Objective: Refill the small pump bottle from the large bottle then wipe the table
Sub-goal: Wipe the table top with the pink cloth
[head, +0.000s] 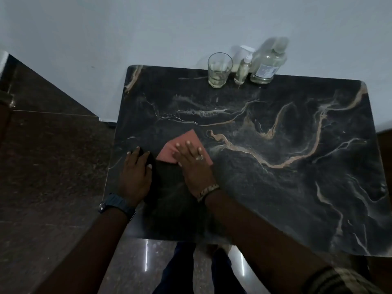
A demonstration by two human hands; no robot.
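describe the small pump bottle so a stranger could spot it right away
Look along the far edge of the dark marble table, against the wall. Three clear items stand in a row; the small pump bottle is the slim middle one, between the drinking glass and the large bottle.

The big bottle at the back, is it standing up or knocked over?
Standing up. The big bottle rests on its base at the table's far edge, neck pointing up, beside the small pump bottle.

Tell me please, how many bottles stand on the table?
2, both at the table's far edge by the wall: the small pump bottle just right of the glass, and the large bottle to its right. None seems hidden.
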